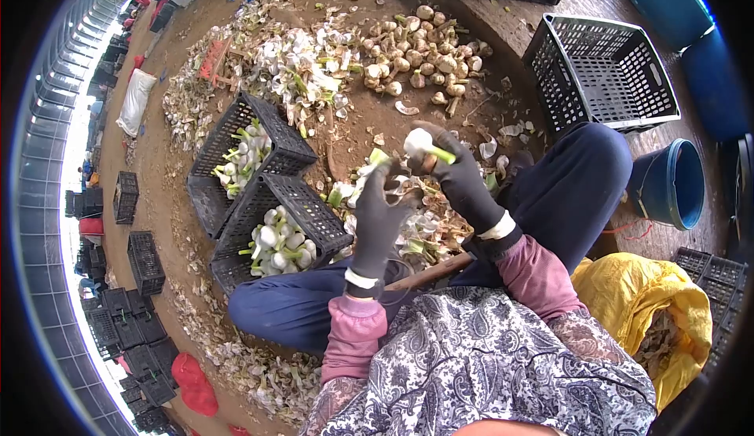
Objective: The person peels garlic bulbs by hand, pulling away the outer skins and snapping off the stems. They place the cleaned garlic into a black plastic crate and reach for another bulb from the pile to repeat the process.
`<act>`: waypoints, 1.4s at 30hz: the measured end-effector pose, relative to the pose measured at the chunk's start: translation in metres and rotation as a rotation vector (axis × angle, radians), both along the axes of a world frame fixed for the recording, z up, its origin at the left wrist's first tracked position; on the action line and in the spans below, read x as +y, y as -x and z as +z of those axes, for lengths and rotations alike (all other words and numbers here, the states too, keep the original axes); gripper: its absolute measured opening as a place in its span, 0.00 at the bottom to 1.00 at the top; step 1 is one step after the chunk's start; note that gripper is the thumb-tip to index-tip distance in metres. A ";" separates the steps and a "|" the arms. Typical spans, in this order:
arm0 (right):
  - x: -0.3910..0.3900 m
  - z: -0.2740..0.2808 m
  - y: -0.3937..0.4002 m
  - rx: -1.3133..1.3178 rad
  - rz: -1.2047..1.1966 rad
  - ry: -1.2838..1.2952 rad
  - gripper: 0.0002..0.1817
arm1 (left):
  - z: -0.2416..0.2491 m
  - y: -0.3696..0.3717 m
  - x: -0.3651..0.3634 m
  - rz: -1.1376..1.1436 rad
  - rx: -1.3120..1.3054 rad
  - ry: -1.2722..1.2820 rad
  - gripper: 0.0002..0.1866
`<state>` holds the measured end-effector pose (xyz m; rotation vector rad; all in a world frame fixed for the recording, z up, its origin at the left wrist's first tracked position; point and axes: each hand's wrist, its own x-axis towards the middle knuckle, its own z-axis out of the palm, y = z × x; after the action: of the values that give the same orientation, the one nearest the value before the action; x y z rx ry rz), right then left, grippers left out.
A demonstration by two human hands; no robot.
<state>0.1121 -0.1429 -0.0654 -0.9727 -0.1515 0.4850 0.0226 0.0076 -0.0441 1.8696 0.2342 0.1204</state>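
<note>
My right hand (459, 173) in a dark glove holds a white garlic bulb (418, 141) with a short green stem. My left hand (381, 216), also gloved, grips a small tool or peel scrap close under the bulb; I cannot tell which. Both hands hover over a heap of peelings (428, 232) between my legs. In front lies a pile of unpeeled garlic bulbs (428, 55) on the dirt floor.
Two black crates (302, 200) hold cleaned white bulbs at my left. An empty black crate (601, 71) stands at the right, a blue bucket (667, 185) beside it. A yellow sack (652, 310) lies by my right hip. Stacked crates line the left edge.
</note>
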 end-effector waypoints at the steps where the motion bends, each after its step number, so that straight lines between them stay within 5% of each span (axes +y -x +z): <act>1: 0.002 0.004 0.005 -0.108 -0.008 0.075 0.32 | 0.015 -0.002 -0.001 -0.011 -0.040 0.086 0.37; 3: 0.010 -0.007 0.010 -0.259 0.063 0.183 0.32 | 0.028 -0.006 0.001 -0.069 -0.131 0.174 0.39; 4: 0.010 -0.003 0.011 -0.397 0.128 0.344 0.32 | 0.023 -0.012 0.004 -0.087 -0.258 -0.076 0.32; 5: 0.009 0.002 0.017 -0.526 0.076 0.278 0.28 | 0.010 -0.011 0.007 -0.022 -0.183 -0.015 0.28; 9: 0.001 0.001 0.007 -0.193 0.080 0.231 0.22 | 0.000 -0.013 0.008 0.192 -0.094 0.674 0.18; 12: -0.003 0.010 0.000 0.033 0.024 0.135 0.19 | -0.011 -0.014 0.003 0.221 -0.060 0.716 0.18; 16: 0.004 -0.010 0.005 -0.232 0.019 0.263 0.10 | -0.011 -0.017 0.001 0.123 -0.020 0.677 0.15; 19: -0.009 -0.013 0.001 -0.175 -0.050 0.299 0.11 | -0.030 -0.035 0.061 0.157 -0.111 0.742 0.19; 22: -0.016 -0.014 -0.001 -0.131 -0.094 0.303 0.08 | 0.004 -0.064 0.146 0.248 -0.551 1.445 0.28; 24: -0.022 -0.018 -0.002 -0.106 -0.086 0.346 0.10 | 0.012 -0.091 0.145 0.560 -0.593 1.086 0.28; 27: -0.026 -0.023 -0.007 -0.106 -0.116 0.315 0.11 | -0.024 -0.120 0.089 0.280 -0.152 0.623 0.18; 31: -0.038 -0.026 -0.011 0.058 -0.168 0.264 0.12 | -0.153 -0.187 0.035 0.100 0.080 0.450 0.18; 32: -0.040 -0.022 -0.012 0.104 -0.184 0.244 0.13 | -0.200 -0.212 0.024 0.032 0.013 0.565 0.20; 34: -0.048 -0.020 -0.016 0.117 -0.169 0.313 0.15 | -0.234 -0.253 -0.001 -0.028 0.175 0.027 0.24; 37: -0.050 -0.020 -0.026 0.072 -0.175 0.422 0.15 | -0.280 -0.301 -0.026 -0.156 -0.018 -0.372 0.32; 40: -0.051 -0.013 -0.036 0.102 -0.195 0.408 0.16 | -0.314 -0.320 -0.033 -0.232 0.095 -0.686 0.31; 42: -0.055 -0.015 -0.041 0.056 -0.155 0.542 0.16 | -0.327 -0.320 -0.022 -0.285 0.046 -0.611 0.28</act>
<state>0.1533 -0.1977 -0.0801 -1.4859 0.1135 0.4168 0.3424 -0.0146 -0.3707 2.4931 -0.0515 -0.0554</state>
